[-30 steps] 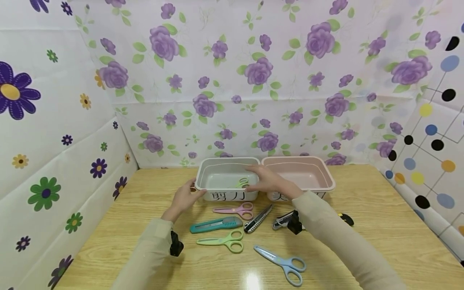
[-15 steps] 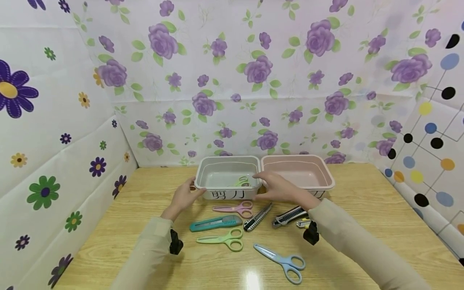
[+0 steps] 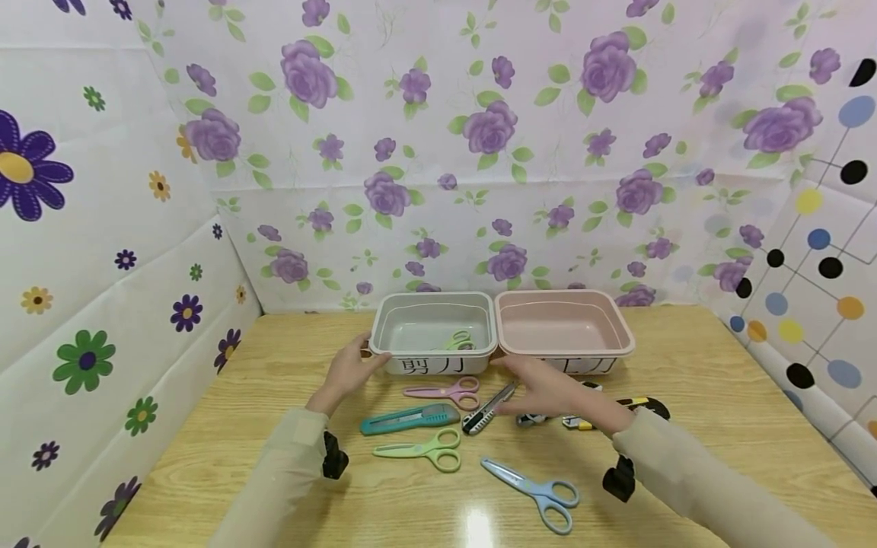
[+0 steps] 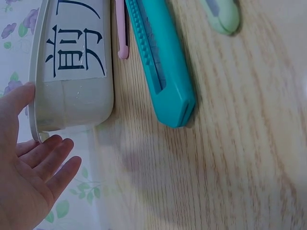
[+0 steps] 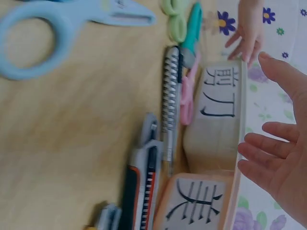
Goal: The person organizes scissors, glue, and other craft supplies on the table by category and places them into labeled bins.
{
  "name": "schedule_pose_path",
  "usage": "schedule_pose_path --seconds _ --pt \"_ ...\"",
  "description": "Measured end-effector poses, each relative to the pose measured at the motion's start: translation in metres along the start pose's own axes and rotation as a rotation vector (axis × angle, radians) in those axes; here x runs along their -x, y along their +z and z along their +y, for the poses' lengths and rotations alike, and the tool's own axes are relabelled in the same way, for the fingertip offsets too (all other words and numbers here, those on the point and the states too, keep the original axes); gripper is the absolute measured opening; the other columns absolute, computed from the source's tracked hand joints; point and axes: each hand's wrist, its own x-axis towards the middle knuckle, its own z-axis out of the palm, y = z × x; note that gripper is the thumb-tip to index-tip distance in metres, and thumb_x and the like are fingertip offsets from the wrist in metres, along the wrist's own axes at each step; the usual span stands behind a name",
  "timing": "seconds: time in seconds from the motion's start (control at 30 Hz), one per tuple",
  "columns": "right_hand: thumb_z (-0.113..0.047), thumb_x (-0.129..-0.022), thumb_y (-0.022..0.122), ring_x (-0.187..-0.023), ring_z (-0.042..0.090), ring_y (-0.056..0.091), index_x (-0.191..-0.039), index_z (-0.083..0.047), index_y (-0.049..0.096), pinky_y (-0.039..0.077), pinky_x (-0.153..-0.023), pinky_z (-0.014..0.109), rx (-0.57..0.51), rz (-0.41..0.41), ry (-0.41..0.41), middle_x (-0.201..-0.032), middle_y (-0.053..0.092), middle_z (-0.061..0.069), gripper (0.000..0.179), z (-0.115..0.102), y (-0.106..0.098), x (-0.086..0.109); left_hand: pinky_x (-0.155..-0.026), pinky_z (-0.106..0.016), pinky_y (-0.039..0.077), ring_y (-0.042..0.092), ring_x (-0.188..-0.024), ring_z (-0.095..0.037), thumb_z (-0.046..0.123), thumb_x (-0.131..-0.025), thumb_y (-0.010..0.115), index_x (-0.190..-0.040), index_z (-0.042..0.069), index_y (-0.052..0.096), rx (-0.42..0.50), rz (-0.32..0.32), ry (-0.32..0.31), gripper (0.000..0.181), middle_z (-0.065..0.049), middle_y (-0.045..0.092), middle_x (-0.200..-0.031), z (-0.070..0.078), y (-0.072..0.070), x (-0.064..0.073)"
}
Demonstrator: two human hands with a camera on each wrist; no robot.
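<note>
My left hand [image 3: 346, 373] holds the left front corner of a grey plastic bin [image 3: 433, 355], thumb at the front rim and fingers by the side. Inside that bin lies a pair of green-handled scissors [image 3: 457, 342]. My right hand [image 3: 548, 392] hovers, fingers apart and nothing held, in front of the pink bin [image 3: 562, 335]. It is nearest to a silver-and-black utility knife [image 3: 486, 412] and partly covers a bigger utility knife [image 5: 144, 187] with red edging. Pink scissors [image 3: 448, 393] lie before the grey bin.
A teal utility knife [image 3: 409, 419] and green scissors [image 3: 426, 450] lie left of centre on the wooden table [image 3: 226, 426]. Blue scissors [image 3: 530, 489] are nearer the front. A yellow-and-black utility knife [image 3: 651, 406] lies at right, partly behind the right forearm. Patterned cloth walls surround the table.
My right hand has left the grey bin's right side and moved right and toward me, down in front of the pink bin. The left hand stays at its corner.
</note>
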Motion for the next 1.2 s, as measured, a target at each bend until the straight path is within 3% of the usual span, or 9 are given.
schedule_pose_path --seconds 0.27,0.7,1.0,1.2 --pt "-0.042 -0.074 0.072 -0.11 0.028 0.052 -0.127 -0.002 0.048 0.043 -0.09 0.043 -0.018 -0.017 0.075 -0.121 0.055 0.013 0.071 0.003 0.007 0.025 -0.081 -0.044 0.048 0.052 -0.106 -0.035 0.028 -0.087 0.062 -0.133 -0.001 0.041 0.011 -0.005 -0.002 0.059 -0.02 0.055 -0.118 -0.001 0.0 0.0" --pt "-0.052 -0.068 0.072 -0.106 0.028 0.054 -0.119 0.002 0.052 0.044 -0.089 0.044 -0.009 -0.013 0.075 -0.116 0.057 0.012 0.077 -0.001 0.024 0.066 -0.08 -0.044 0.048 0.052 -0.106 -0.035 0.028 -0.086 0.062 -0.133 -0.001 0.04 0.011 -0.002 -0.009 0.059 -0.02 0.055 -0.117 -0.001 0.0 0.0" --pt "-0.047 -0.067 0.075 -0.097 0.027 0.054 -0.12 -0.001 0.052 0.048 -0.078 0.037 -0.083 -0.064 0.093 -0.113 0.053 0.008 0.074 -0.014 0.037 0.089 -0.08 -0.044 0.048 0.054 -0.104 -0.032 0.027 -0.086 0.063 -0.133 -0.001 0.041 0.001 0.004 0.0 0.058 -0.019 0.056 -0.116 -0.002 0.0 0.0" --pt "-0.051 -0.065 0.075 -0.093 0.018 0.052 -0.115 -0.003 0.054 0.047 -0.077 0.031 -0.079 -0.096 0.132 -0.104 0.051 0.0 0.073 -0.017 0.042 0.098 -0.081 -0.045 0.047 0.053 -0.105 -0.033 0.029 -0.086 0.062 -0.133 0.0 0.041 0.0 -0.001 0.003 0.059 -0.019 0.056 -0.117 -0.002 0.0 0.0"
